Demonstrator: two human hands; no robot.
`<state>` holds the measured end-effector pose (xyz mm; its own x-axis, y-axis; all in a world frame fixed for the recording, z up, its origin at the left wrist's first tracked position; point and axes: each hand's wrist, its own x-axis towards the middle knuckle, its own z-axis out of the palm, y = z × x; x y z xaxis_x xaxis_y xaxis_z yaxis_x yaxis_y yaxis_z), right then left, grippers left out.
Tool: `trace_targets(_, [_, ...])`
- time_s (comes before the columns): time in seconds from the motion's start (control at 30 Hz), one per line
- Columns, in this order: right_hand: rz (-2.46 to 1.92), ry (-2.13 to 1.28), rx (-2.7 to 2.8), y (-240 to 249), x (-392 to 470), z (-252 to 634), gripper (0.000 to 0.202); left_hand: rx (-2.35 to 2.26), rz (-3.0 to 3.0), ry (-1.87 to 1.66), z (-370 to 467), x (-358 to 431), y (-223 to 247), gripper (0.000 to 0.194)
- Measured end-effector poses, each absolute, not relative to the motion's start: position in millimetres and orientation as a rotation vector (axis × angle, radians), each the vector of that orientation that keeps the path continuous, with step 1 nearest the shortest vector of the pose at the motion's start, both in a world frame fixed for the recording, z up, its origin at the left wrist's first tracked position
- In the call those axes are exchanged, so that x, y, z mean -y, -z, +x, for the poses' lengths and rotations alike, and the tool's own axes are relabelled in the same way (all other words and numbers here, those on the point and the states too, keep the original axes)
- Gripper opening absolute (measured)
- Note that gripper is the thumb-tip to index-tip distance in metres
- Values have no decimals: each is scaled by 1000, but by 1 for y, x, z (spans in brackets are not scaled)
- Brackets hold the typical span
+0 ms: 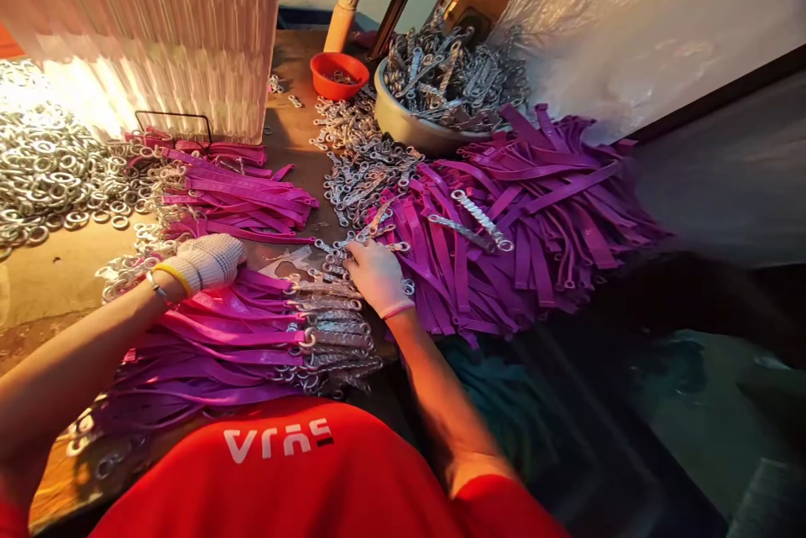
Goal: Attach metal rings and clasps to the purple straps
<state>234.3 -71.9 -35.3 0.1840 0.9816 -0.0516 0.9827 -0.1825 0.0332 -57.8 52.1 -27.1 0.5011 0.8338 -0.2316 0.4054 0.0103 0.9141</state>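
Left hand (211, 261), knit glove w/ yellow cuff: fingers curled under, lying on the near stack of purple straps (227, 336); whether it grips one, can't tell. Right hand (378, 276), thin pale glove: fingers (360, 253) spread slightly, flat, pressing on metal chain pieces (333, 269) at the strap ends; nothing lifted. Near stack: straps laid parallel, metal ends to the right, directly in front of the person on the bench (56, 269). Second strap pile (516, 227), loose, to the right, a few chain pieces on top. Third strap bundle (239, 185) behind left hand. Loose chain heap (365, 169) mid-bench. Basin (409, 131) full of metal parts, behind. Orange bowl (338, 75) beside it. Ring pile (44, 169) far left.
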Motion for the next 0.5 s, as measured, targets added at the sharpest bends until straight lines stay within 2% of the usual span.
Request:
trace_targets(0.13, [2300, -1, -1999, 48, 75, 230, 24, -1163, 1958, -243, -81, -29, 16, 25])
trace_targets(0.23, [2246, -88, -2000, 53, 78, 229, 27, -1198, 1919, -421, -88, -15, 4, 16])
trace_targets(0.3, [2221, -118, -2006, 55, 79, 232, 31, -1229, 1678, -590, -86, -5, -5, 13])
trace_targets(0.4, [2401, -48, -2034, 54, 79, 239, 32, -1131, 1025, -669, -78, 11, -18, 29])
trace_targets(0.5, [2835, 294, -2160, 41, 82, 236, 31, -945, 552, -634, -70, 27, -23, 35])
